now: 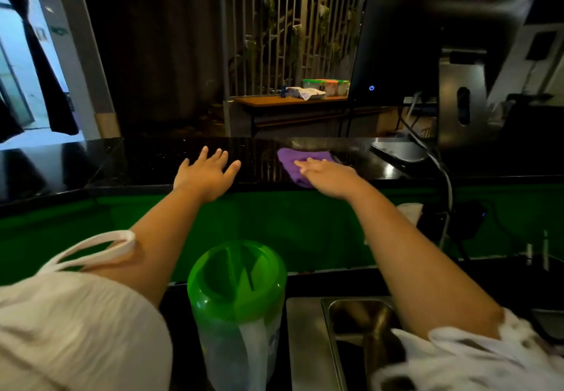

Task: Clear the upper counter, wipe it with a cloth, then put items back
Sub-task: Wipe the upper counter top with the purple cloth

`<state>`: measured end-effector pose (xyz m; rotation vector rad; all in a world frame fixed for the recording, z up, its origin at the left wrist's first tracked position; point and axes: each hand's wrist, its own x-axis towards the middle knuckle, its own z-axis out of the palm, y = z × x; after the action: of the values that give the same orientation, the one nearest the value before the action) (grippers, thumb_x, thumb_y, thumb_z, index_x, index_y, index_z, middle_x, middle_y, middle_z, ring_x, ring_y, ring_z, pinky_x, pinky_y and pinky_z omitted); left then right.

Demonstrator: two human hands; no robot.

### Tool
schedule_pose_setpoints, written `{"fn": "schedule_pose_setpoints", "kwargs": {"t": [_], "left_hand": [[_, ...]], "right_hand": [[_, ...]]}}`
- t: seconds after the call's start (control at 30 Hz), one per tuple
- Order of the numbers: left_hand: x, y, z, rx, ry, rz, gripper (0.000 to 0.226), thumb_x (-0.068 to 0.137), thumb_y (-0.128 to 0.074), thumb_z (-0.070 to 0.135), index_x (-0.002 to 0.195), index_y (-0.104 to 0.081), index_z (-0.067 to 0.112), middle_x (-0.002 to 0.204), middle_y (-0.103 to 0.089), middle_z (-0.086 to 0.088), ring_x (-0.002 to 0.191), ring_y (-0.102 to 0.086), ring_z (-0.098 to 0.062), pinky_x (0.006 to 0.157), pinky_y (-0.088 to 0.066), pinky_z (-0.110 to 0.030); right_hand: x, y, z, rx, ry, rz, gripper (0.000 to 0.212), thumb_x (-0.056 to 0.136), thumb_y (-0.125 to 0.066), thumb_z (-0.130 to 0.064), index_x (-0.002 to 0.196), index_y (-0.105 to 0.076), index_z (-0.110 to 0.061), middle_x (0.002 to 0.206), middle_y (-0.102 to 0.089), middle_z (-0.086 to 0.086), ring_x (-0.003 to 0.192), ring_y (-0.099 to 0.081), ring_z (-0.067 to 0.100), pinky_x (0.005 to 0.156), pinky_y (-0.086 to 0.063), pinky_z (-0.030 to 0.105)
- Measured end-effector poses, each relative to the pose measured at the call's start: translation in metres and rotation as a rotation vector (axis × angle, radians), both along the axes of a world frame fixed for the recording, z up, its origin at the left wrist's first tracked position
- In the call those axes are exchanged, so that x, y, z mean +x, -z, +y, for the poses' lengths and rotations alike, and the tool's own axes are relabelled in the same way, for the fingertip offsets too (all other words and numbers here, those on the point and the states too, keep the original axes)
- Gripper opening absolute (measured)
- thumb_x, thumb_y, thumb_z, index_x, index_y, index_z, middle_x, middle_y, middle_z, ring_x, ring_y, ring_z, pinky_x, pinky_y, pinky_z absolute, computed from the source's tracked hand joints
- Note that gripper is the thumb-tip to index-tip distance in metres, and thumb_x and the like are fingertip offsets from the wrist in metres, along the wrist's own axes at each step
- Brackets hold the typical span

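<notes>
The upper counter [128, 164] is a glossy black slab running across the middle of the view. A purple cloth [290, 160] lies flat on it, right of centre. My right hand [328, 173] presses down on the cloth with the fingers stretched out flat over it. My left hand [207, 170] rests palm down on the bare counter, fingers spread, a short way left of the cloth and holding nothing.
A black monitor [427, 39] on a silver stand [460, 100] occupies the counter's right end, with cables [442, 170] hanging down. Below, a clear jug with a green lid [236, 274] stands beside a steel sink [360, 329]. A green panel [290, 222] faces me under the counter.
</notes>
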<state>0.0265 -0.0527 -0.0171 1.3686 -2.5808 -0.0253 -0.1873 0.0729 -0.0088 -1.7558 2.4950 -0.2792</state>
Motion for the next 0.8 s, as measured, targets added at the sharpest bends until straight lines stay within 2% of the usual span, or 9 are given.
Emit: {"fn": "schedule_pose_setpoints", "kwargs": {"t": [0.13,0.3,0.4,0.5,0.6,0.7,0.8], "left_hand": [[0.001,0.001,-0.001,-0.008,0.038,-0.025,0.061,0.097,-0.009,0.053,0.151,-0.009,0.024,0.159,-0.005,0.007,0.148,0.005,-0.015,0.118,-0.002,-0.048],[-0.002,0.001,-0.004,-0.008,0.011,-0.051,0.058,0.099,-0.011,0.05,0.151,-0.011,0.025,0.159,-0.008,0.006,0.148,0.001,-0.018,0.118,-0.004,-0.048],[-0.003,0.0,-0.005,0.012,-0.01,-0.054,0.058,0.098,-0.013,0.05,0.151,-0.012,0.025,0.159,-0.008,0.006,0.148,0.001,-0.019,0.118,-0.003,-0.048],[-0.002,0.0,-0.004,0.022,-0.029,-0.043,0.059,0.098,-0.013,0.051,0.151,-0.011,0.025,0.159,-0.008,0.006,0.148,0.002,-0.018,0.119,-0.002,-0.047],[0.0,-0.001,-0.001,0.023,-0.026,-0.028,0.062,0.097,-0.012,0.054,0.151,-0.01,0.025,0.159,-0.007,0.006,0.148,0.003,-0.017,0.119,-0.001,-0.046],[0.0,-0.003,-0.002,0.036,-0.015,-0.051,0.062,0.097,-0.011,0.054,0.151,-0.009,0.024,0.159,-0.004,0.005,0.148,0.004,-0.017,0.119,-0.002,-0.046],[-0.001,-0.003,-0.006,0.054,-0.001,-0.104,0.061,0.098,-0.009,0.05,0.152,-0.009,0.021,0.16,-0.002,0.002,0.148,0.005,-0.017,0.119,-0.004,-0.046]], "right_hand": [[-0.042,-0.01,0.045,-0.003,0.088,-0.1,0.047,0.104,-0.021,-0.037,0.149,-0.024,-0.028,0.159,-0.012,-0.002,0.147,-0.013,0.02,0.117,-0.009,0.033],[-0.075,-0.021,0.016,0.1,0.203,-0.138,0.05,0.105,-0.018,-0.031,0.152,-0.012,-0.016,0.16,-0.005,0.007,0.147,-0.009,0.024,0.117,-0.005,0.032],[-0.068,-0.016,-0.02,0.142,0.173,-0.093,0.051,0.104,-0.016,-0.036,0.152,-0.009,-0.019,0.16,0.001,0.005,0.148,-0.005,0.027,0.12,-0.003,0.042],[-0.055,-0.007,-0.04,0.168,0.116,-0.014,0.055,0.101,-0.011,-0.045,0.152,-0.008,-0.025,0.161,-0.001,0.001,0.148,-0.006,0.026,0.118,-0.007,0.052],[-0.04,-0.007,-0.014,0.139,0.047,-0.006,0.051,0.102,-0.01,-0.044,0.151,-0.011,-0.032,0.16,-0.002,-0.006,0.148,-0.004,0.024,0.118,-0.005,0.051],[-0.061,-0.001,0.022,0.05,0.126,-0.053,0.05,0.102,-0.017,-0.044,0.15,-0.019,-0.033,0.16,-0.007,-0.006,0.147,-0.01,0.023,0.118,-0.008,0.047],[-0.092,-0.001,0.036,0.018,0.23,-0.081,0.053,0.101,-0.024,-0.045,0.151,-0.021,-0.027,0.16,-0.013,-0.001,0.147,-0.014,0.023,0.119,-0.011,0.042]]}}
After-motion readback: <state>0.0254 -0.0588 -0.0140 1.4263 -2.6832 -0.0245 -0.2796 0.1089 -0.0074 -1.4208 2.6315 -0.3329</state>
